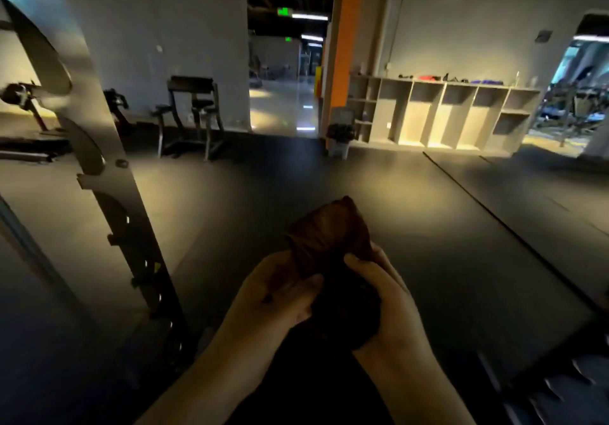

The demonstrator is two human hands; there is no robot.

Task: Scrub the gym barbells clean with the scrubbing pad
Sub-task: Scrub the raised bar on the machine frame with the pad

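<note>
Dim gym flooring of dark, smooth matting stretched back to a pale wall, lit in warm patches. Against that wall, right of an orange pillar, stood a low boxy shelf unit with square open compartments. Left of the pillar a doorway opened onto a brighter room, and further left stood a metal-framed bench with dark padding. A tall slanted steel upright with a row of holes ran down the left side.

Well in front of the pillar, both bare hands were raised together at chest level. The left hand and right hand each had fingers curled closed around a dark brown crumpled pad, soft and creased, its bunched top rising to a blunt point above the thumbs. Forearms angled in from below, wrists close. Barbells could not be made out.
</note>
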